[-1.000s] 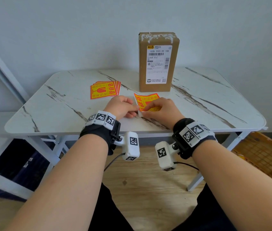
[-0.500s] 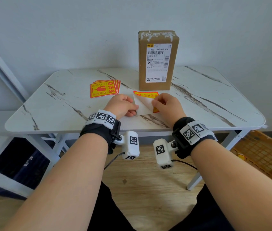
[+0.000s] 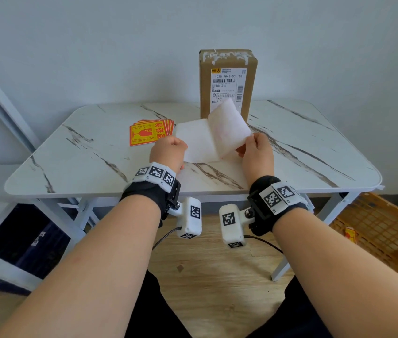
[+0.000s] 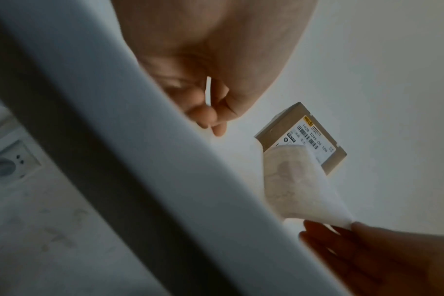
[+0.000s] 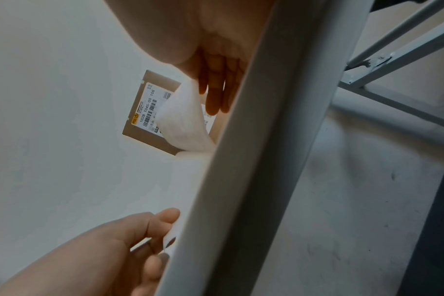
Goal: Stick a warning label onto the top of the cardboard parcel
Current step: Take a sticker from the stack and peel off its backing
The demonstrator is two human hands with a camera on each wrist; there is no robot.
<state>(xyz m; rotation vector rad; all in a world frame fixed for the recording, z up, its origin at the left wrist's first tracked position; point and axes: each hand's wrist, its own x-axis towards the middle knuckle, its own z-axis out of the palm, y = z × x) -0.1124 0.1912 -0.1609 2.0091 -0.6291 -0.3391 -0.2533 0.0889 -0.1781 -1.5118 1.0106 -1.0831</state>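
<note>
Two hands on one peel job. Table (image 3: 46, 167) carries the cardboard parcel (image 3: 227, 67), standing upright at the back edge, well apart from the hands, top bare. Spare label stack (image 3: 151, 131) lies left of the work. Backing sheet (image 3: 195, 140) is pinched by the left hand (image 3: 167, 152); the right hand (image 3: 256, 152) pinches the warning label (image 3: 228, 128), curled up, pale underside showing — nearly separated. Advice: keep the pull low and steady, hold only a corner, don't let the sticky face fold onto itself — then carry it to the parcel top.
</note>
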